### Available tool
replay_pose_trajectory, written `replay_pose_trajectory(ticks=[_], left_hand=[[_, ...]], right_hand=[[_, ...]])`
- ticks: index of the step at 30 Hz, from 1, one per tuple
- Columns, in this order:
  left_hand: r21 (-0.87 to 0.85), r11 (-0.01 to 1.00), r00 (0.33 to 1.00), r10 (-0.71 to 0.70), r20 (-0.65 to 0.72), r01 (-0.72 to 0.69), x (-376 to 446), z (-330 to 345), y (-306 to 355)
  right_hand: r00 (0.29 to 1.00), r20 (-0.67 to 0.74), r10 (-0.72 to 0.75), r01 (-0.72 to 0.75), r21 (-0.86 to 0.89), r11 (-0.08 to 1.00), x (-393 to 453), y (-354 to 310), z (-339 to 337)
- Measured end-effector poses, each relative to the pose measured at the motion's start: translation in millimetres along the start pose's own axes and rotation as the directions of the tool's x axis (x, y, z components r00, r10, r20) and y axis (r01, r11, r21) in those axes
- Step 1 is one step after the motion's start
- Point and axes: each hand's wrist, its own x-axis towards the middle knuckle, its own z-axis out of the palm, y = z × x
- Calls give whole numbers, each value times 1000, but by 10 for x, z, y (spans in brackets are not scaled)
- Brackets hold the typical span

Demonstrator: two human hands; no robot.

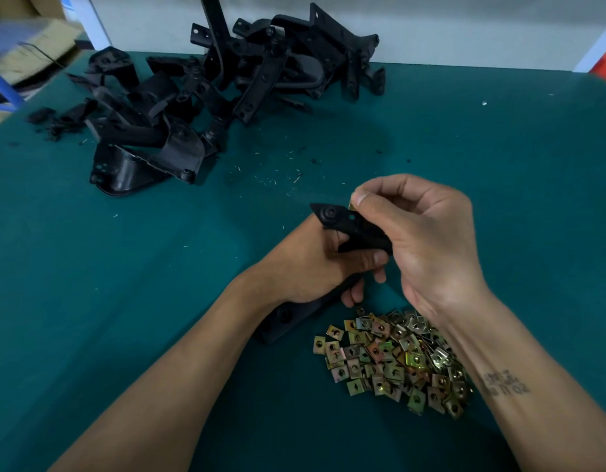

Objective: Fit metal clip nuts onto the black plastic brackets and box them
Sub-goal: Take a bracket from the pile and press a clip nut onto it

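Table (499, 199), covered in green cloth, carries everything within arm's reach, which looks deliberate: stock at the back, fasteners close by, work in the middle. Brackets (199, 97) lie heaped at the far left, black and tangled, probably the supply waiting for nuts. Nuts (393, 362) sit in a loose brassy pile just under the right wrist, near enough for a quick pick. One bracket (342, 223) is held above the table between the two hands, its upper end with a round boss and a small hole turned toward the right fingers, likely so a clip can slide on there. Left hand (312, 264) is wrapped around the middle of that bracket, steadying it. Right hand (420, 233) has its fingers curled, thumb and forefinger pinching a nut (351, 206) right at the bracket's upper edge; whether it is seated yet I cannot tell. No box shows.
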Motion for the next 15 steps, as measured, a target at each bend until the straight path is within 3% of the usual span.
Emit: replay_pose_trajectory(ticks=[6,15], left_hand=[[14,1000,1000,19,5,-19,-3,-5,13],[11,1000,1000,17,6,-17,-12,-3,20]], right_hand=[[1000,23,16,-18,86,996,-15,-21,9],[996,85,-24,28,-43,999,66,27,-40]])
